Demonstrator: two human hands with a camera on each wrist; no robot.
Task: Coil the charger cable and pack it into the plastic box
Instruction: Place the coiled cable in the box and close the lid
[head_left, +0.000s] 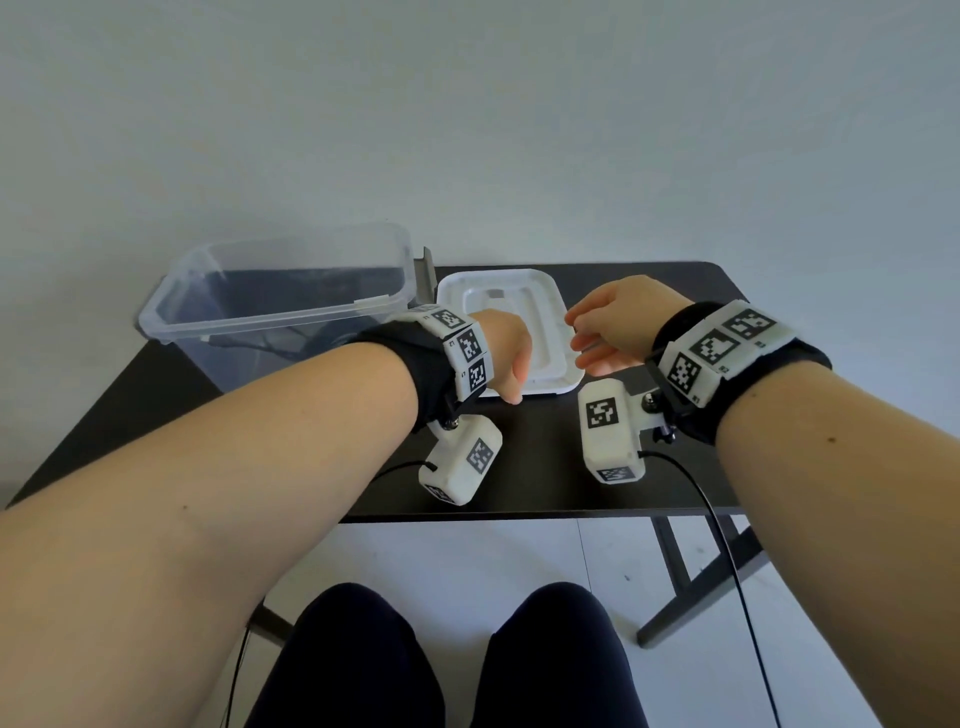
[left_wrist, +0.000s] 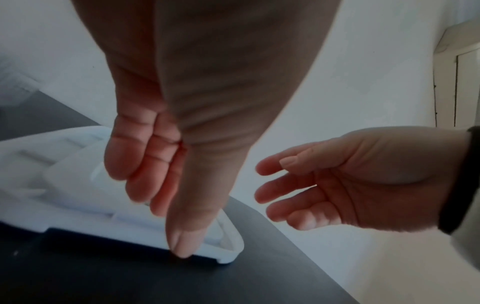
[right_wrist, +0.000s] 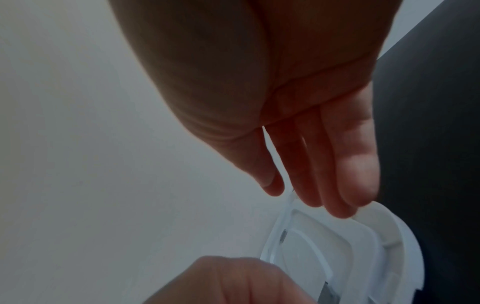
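— Clear plastic, that box (head_left: 280, 306) stood at the table's (head_left: 519, 483) far left corner, with a dark cable (head_left: 270, 345) lying inside on its floor. Any label to read?

— None; only black-and-white square codes on the wrist bands (head_left: 465, 353).

— And the white lid (head_left: 506, 332)?

— Flat, just right of the box. The left hand (head_left: 506, 358) lay over its near edge, fingers straight, thumb (left_wrist: 185, 232) touching the rim.

— The right hand (head_left: 608, 327)?

— Above the lid's right edge, fingers loosely spread, holding nothing.
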